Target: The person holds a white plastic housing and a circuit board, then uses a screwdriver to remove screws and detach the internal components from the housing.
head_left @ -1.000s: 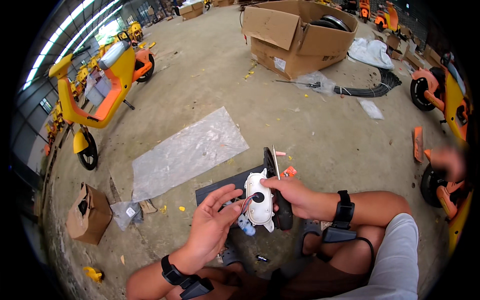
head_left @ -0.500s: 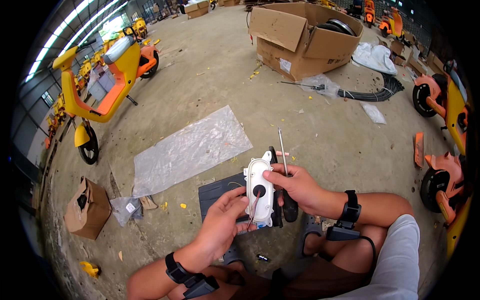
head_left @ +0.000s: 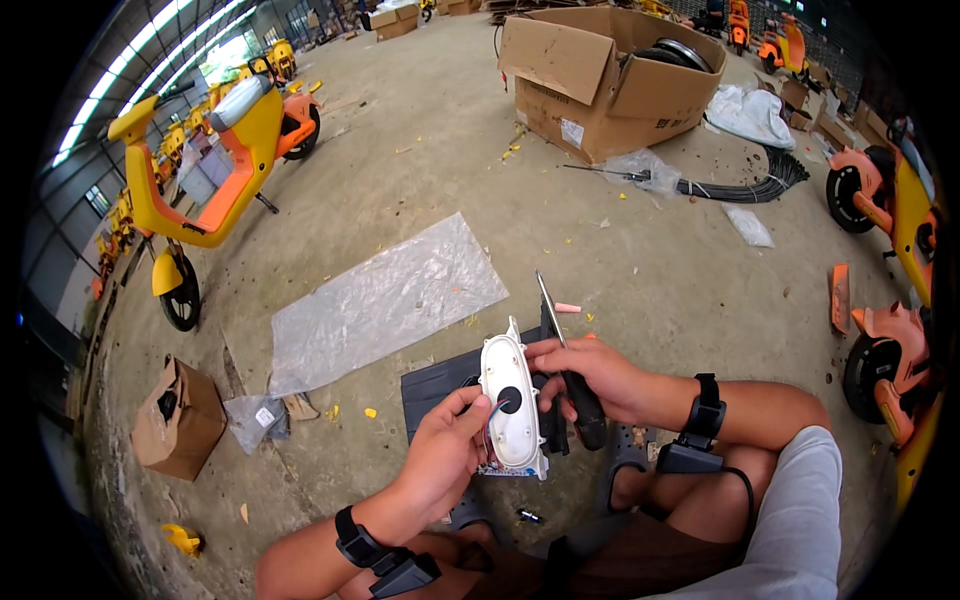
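My left hand grips the left side of a white oval plastic housing, with thin coloured wires by its fingers. The housing has a black round centre and small lugs on its rim. My right hand is closed on a screwdriver, its black handle towards me and its metal shaft pointing up and away. A black part sits behind the housing, beside the right fingers; its shape is mostly hidden. A bluish edge shows under the housing's lower end.
A dark flat panel lies beneath my hands. Clear plastic sheeting is spread ahead on the concrete. A small carton stands left, a large carton far right near bundled black cables. Yellow-orange scooters stand around.
The housing has dropped slightly and turned. My right thumb has come off its face, and the right hand with the screwdriver has shifted right, the shaft tilting left.
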Demonstrator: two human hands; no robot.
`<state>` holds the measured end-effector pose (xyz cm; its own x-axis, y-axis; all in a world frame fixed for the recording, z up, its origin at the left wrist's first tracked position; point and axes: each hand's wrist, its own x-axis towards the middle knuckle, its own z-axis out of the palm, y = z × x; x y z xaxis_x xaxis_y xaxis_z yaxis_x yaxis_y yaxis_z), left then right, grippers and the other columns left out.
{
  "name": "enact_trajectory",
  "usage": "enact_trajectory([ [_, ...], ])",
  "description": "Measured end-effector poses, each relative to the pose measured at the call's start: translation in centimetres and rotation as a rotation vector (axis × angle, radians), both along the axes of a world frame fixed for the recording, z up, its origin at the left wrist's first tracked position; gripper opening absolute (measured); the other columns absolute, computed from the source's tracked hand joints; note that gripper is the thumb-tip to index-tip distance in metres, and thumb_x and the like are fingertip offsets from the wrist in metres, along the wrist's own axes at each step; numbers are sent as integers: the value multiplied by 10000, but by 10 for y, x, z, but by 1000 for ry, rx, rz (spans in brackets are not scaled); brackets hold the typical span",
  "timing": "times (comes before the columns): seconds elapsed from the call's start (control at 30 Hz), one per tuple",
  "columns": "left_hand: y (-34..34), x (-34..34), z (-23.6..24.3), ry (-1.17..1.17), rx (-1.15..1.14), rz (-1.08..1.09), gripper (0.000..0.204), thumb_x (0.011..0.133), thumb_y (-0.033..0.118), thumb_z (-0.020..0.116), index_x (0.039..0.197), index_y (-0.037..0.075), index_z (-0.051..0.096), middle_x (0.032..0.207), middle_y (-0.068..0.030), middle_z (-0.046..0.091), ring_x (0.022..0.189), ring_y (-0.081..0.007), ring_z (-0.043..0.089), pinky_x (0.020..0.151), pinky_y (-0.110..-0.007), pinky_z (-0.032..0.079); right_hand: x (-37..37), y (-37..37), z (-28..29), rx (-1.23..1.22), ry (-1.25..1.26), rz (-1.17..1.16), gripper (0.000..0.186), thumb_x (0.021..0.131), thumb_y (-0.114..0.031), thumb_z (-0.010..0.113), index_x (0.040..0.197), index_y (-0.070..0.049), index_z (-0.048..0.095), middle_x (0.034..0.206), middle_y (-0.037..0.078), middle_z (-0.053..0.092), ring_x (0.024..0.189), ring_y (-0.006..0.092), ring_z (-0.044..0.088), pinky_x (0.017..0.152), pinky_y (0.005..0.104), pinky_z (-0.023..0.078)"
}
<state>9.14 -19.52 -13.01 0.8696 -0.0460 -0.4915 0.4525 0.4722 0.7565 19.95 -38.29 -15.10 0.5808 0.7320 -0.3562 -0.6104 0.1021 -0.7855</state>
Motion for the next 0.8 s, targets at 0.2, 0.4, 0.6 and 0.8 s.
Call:
enact_trajectory([
  [0.2, 3, -1, 5, -60, -118, 42, 206, 994, 193, 427, 1101, 38, 509, 842, -113, 597, 789, -253, 611, 753, -384, 502, -5, -3, 5, -76, -109, 117, 385, 918, -258, 641, 1207, -9, 592, 866, 28, 586, 583, 78, 528, 504, 236, 449],
  [0.4, 2, -2, 8, -82, -152, 9, 223, 981, 217, 402, 1075, 37, 495, 738, -84, 511, 733, -245, 541, 748, -376, 455, -4, -5, 10, -92, -179, 210, 393, 901, -279, 669, 1188, -18, 605, 823, 3, 551, 561, 65, 497, 499, 239, 440],
  [0.6, 5, 0, 12, -54, -115, 34, 259, 995, 290, 394, 1028, 50, 486, 698, -72, 485, 712, -244, 530, 732, -381, 452, -9, -6, 6, -80, -216, 139, 445, 851, -230, 723, 1224, -33, 582, 1028, 51, 617, 563, 57, 503, 484, 237, 441],
  [0.8, 4, 0, 8, -69, -95, 120, 238, 1023, 263, 392, 1030, 52, 502, 915, -98, 613, 829, -233, 620, 764, -387, 520, -4, -2, 1, -216, -357, -337, 427, 823, -169, 727, 1188, -7, 576, 1093, 72, 616, 543, 65, 521, 467, 224, 450],
])
